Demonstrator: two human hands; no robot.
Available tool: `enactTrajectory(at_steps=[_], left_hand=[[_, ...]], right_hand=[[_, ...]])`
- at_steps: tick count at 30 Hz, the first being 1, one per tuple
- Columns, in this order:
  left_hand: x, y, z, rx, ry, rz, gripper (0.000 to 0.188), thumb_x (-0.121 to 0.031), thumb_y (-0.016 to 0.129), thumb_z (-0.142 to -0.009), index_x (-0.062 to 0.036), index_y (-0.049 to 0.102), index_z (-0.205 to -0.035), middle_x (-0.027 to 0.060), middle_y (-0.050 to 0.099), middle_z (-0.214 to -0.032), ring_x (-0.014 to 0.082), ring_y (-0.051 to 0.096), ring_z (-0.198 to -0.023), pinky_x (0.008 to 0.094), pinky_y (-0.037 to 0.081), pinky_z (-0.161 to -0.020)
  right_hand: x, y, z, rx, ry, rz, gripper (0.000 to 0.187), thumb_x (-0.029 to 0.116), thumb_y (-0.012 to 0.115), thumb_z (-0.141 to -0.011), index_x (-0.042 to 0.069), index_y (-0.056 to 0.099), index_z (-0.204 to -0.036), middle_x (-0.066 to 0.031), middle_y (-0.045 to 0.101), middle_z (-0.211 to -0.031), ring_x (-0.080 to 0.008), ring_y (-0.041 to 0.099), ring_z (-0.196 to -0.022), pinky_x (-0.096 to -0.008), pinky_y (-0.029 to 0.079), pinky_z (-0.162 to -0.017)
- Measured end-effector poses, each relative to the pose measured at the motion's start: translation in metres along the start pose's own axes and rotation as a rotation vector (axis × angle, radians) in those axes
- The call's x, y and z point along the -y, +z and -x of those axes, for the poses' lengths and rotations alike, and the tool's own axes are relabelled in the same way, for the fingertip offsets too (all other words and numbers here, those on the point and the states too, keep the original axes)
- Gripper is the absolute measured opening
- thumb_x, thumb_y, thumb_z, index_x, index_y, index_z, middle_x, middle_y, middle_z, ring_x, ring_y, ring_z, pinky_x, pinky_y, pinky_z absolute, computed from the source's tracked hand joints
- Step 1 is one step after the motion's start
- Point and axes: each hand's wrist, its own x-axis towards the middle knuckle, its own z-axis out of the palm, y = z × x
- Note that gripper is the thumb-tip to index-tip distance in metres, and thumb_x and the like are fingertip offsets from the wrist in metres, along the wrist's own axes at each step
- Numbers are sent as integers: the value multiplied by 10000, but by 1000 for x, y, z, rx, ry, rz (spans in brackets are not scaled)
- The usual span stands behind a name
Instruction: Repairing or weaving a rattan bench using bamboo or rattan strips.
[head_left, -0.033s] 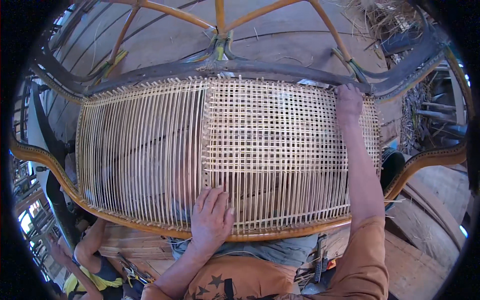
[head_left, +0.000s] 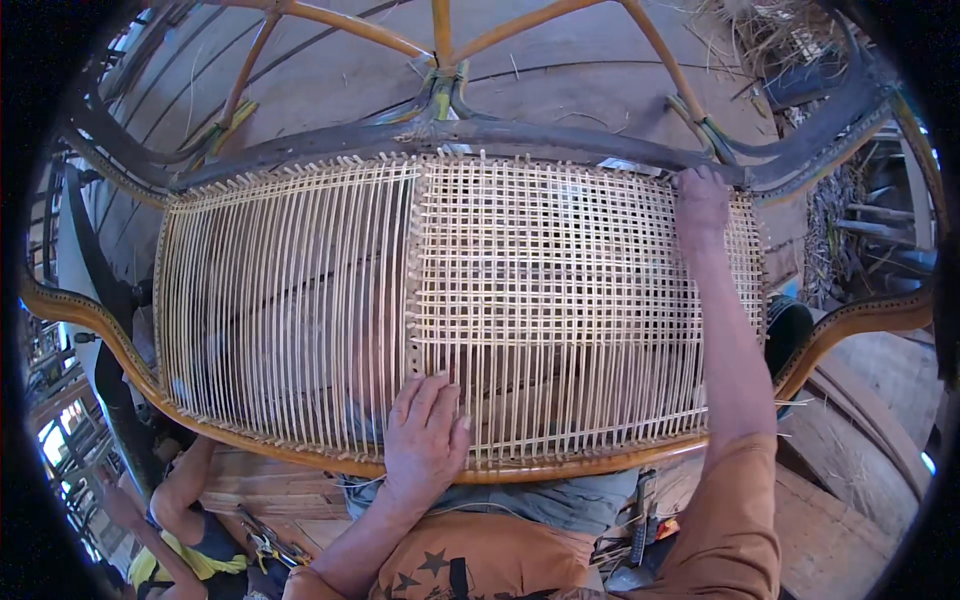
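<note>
A bench-like rattan frame lies across in front of me, its front rail (head_left: pixel 560 471) honey-coloured and its far rail (head_left: pixel 330 153) dark. On the right half, a cane mesh (head_left: pixel 550 250) is woven in open squares at the far part; nearer me only lengthwise strands show. The left half carries strung cane strands (head_left: pixel 270 310), with a few crosswise ones along the far edge. My left hand (head_left: pixel 428 435) rests with fingers stretched out beside the middle bar (head_left: pixel 414 270), near the front rail. My right hand (head_left: pixel 704 208) is closed at the far right edge of the mesh; what its fingers grip is hidden.
Curved arms (head_left: pixel 870 313) rise at both ends of the frame, and legs or braces extend at the far side. Pliers (head_left: pixel 268 545) lie on the floor at lower left, near another person's leg (head_left: pixel 185 480). Cane scraps (head_left: pixel 750 40) pile up at the far right.
The frame and my right hand sit very slightly farther right in the picture. Otherwise the hands keep their places.
</note>
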Motion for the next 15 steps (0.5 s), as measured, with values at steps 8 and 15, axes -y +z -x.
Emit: enactTrajectory(at_steps=[8,15], left_hand=[[1,-6,3,11,-24,19,372,-77,618,-743,15,559,-1099,147,498,-1208,364,431,-1166,465,361,-1003],[-1,-5,-1,31,-17,6,376,-84,620,-736,12,570,-1096,144,503,-1203,351,437,-1156,452,366,-1004]], right_hand=[[-106,27,-9,102,148,-249,152,112,578,-853,50,624,-984,-182,597,-924,-333,562,-819,-403,456,-740],[-168,76,-1,280,912,-1082,151,157,561,-856,61,655,-926,-183,600,-1032,-349,578,-931,-399,469,-796]])
